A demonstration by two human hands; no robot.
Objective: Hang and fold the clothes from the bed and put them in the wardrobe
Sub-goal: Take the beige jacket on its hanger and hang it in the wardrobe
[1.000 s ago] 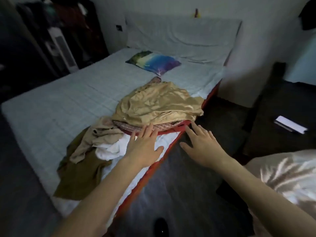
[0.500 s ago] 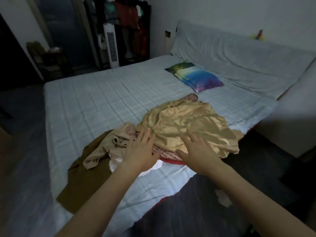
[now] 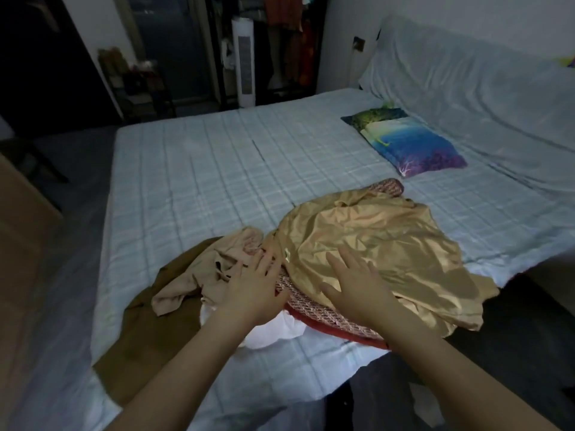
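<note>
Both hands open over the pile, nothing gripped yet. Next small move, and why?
Probably close the right hand on the gold garment and lift it off. It lies on top of the pile, over the red patterned cloth, and that hand is spread flat on it. The left hand rests open at the beige garment, gripping nothing.

This is a dim home bedroom. A wide bed with a pale blue checked sheet fills the view, with a blue and purple printed pillow by a fabric-draped headboard. Behind stand a white tower fan and an open wardrobe rack of hanging clothes.
</note>
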